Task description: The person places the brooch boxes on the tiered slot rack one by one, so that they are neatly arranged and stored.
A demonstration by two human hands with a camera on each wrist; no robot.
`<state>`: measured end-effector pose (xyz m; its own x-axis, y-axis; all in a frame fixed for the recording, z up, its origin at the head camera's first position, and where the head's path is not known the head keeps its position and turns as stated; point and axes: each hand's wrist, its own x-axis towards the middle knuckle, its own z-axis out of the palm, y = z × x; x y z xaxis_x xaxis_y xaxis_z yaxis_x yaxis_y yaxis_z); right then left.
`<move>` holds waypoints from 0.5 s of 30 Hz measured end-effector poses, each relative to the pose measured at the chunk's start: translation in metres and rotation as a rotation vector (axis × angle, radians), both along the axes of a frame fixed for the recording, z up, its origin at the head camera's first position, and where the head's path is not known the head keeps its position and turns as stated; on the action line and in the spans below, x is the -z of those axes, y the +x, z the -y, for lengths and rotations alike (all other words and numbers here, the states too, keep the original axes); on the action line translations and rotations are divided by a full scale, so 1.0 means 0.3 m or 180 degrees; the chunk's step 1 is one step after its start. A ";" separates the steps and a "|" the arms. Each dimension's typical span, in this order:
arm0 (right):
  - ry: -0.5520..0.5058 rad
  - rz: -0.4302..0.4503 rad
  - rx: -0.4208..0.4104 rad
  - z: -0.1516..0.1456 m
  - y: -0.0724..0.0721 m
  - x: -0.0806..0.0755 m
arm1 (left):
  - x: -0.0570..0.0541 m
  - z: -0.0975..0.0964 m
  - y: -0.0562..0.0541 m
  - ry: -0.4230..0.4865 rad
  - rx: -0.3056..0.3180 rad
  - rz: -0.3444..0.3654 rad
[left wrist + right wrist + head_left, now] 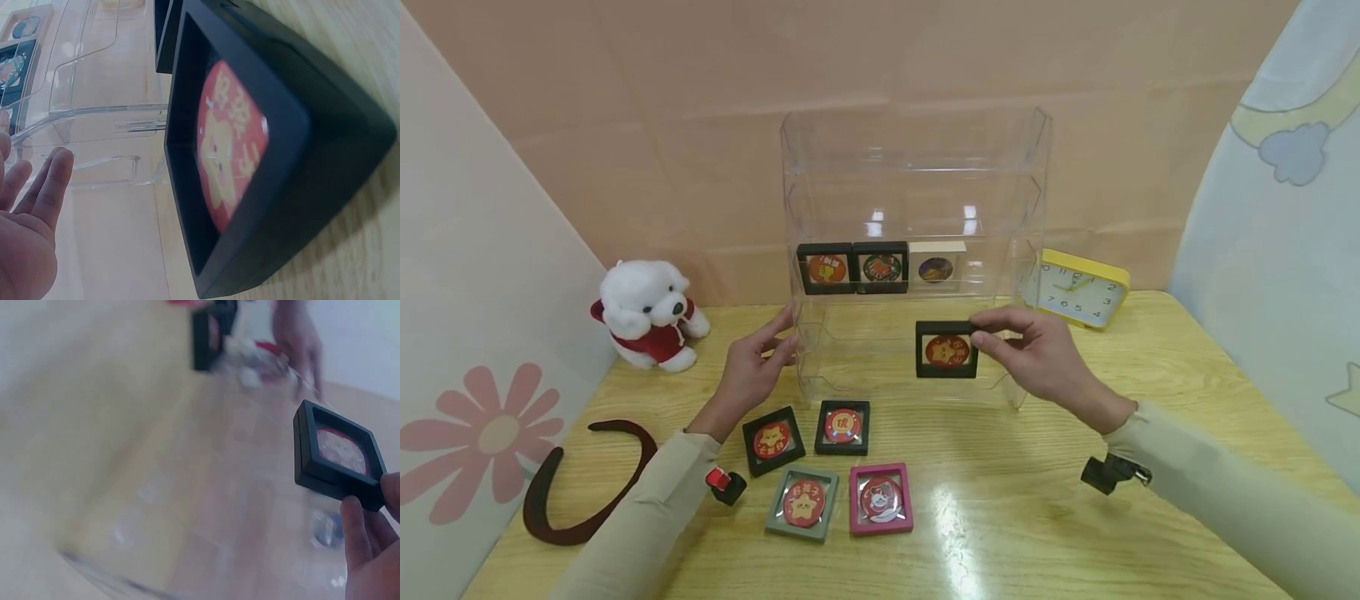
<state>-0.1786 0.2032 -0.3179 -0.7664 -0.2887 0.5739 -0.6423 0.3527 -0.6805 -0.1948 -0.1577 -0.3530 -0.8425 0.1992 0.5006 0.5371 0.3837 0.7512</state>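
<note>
My right hand [1037,350] pinches the right edge of a black square frame [929,367] with a round red badge inside. In the right wrist view this black frame [340,475] sits between thumb and fingers. The frame is upright before the lower tiers of a clear plastic display rack [917,171]. My left hand [752,375] is at the rack's left side wall, fingers extended along it; the left wrist view shows the left hand [31,237] with fairly straight fingers. On a middle tier stand two black frames [824,287] [881,288] and a cream frame [937,247].
Nearer on the table lie two black frames [784,464] [842,451], a grey-green frame [795,531] and a pink frame [881,527]. A white plush dog [643,296] and dark headband [542,500] are at left. Behind the rack's right side stands a yellow clock [1082,292].
</note>
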 end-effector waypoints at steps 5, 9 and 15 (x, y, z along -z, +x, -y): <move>-0.0460 -0.0099 0.0087 -0.030 -0.052 -0.104 | 0.001 0.002 0.001 -0.0026 -0.0002 0.0007; -0.0800 -0.0114 0.0161 -0.047 -0.083 -0.174 | 0.002 0.003 0.001 -0.0033 -0.0004 -0.0013; -0.0916 -0.0236 0.0463 -0.076 -0.136 -0.241 | 0.049 0.020 -0.034 0.0037 0.0034 -0.0040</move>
<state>-0.2195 0.2261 -0.2455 -0.7409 0.0029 0.6717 -0.6508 0.2445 -0.7189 -0.2051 -0.1637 -0.3677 -0.8340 0.2022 0.5134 0.5505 0.3691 0.7488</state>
